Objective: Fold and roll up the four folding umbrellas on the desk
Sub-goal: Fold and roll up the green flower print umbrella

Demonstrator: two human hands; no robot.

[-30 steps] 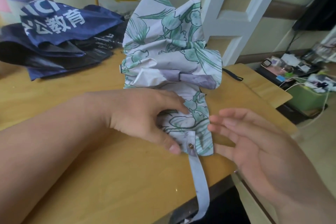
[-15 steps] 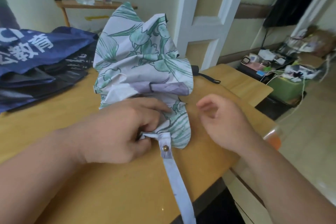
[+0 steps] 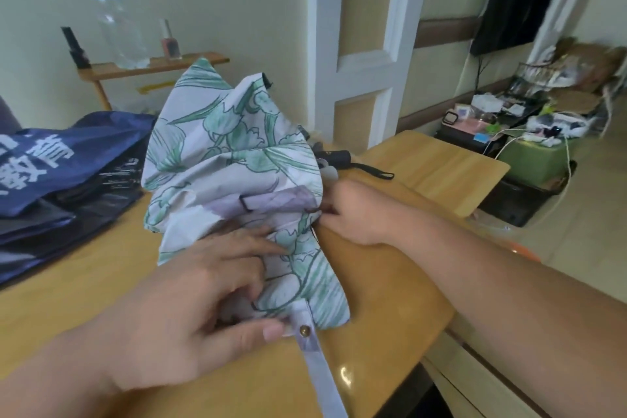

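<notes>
on desk (image 3: pixel 390 282), left hand (image 3: pixel 190 302) gripping floral umbrella (image 3: pixel 237 153), right hand (image 3: pixel 356 210) against it, grip unclear

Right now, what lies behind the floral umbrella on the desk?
A black handle with a wrist strap pokes out behind the floral umbrella at its right edge. The fabric covers the rest, so whose handle it is cannot be seen.

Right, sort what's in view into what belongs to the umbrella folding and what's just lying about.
Belongs to the job:
- floral umbrella, gripped by the left hand, with the right hand at its side
- its snap strap
- navy umbrella
- black umbrella under it

Lying about:
- water bottle
- nail polish bottle
- green box
</notes>
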